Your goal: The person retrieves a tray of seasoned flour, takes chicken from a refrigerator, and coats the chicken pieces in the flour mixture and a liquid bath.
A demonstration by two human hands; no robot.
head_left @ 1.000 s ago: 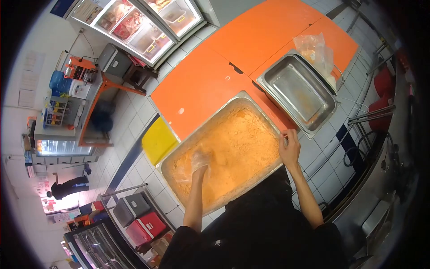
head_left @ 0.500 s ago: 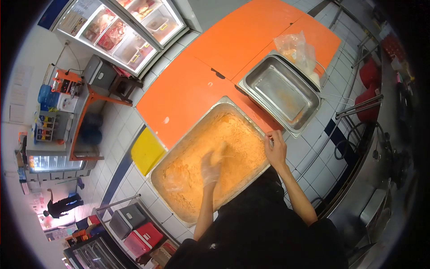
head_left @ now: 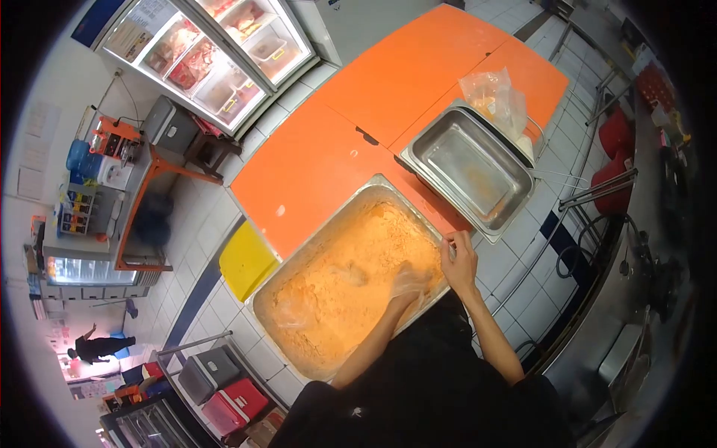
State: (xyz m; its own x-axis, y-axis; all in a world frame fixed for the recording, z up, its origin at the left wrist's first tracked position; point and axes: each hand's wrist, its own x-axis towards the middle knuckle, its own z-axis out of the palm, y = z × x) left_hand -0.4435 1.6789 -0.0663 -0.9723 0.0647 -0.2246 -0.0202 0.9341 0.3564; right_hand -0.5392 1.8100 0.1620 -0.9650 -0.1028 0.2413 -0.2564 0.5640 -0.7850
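Note:
A deep metal pan point(head_left: 321, 237) full of orange-tinted breading flour point(head_left: 373, 239) sits in front of me. My left hand point(head_left: 409, 285), in a clear plastic glove, is down in the flour near the pan's right side. Its fingers are smeared by motion and partly covered, so their grip is unclear. Left of that hand, a flour-coated piece point(head_left: 349, 275) lies on the flour, its kind hard to make out. With its fingers curled over the rim, my bare right hand point(head_left: 458, 261) grips the pan at its right corner. A clear, crumpled patch point(head_left: 295, 312) shows in the flour at lower left.
An orange table point(head_left: 314, 164) extends beyond the pan. On it stand an empty steel tray point(head_left: 470, 168) and a plastic bag point(head_left: 497, 97). A yellow panel point(head_left: 245, 261) is at the pan's left. Farther off are a glass-door fridge point(head_left: 216, 63), coolers point(head_left: 235, 403) and a person point(head_left: 101, 348).
My left hand has moved right through the flour, away from the coated piece, which now lies apart from it. My right hand stays on the rim. The view has shifted slightly.

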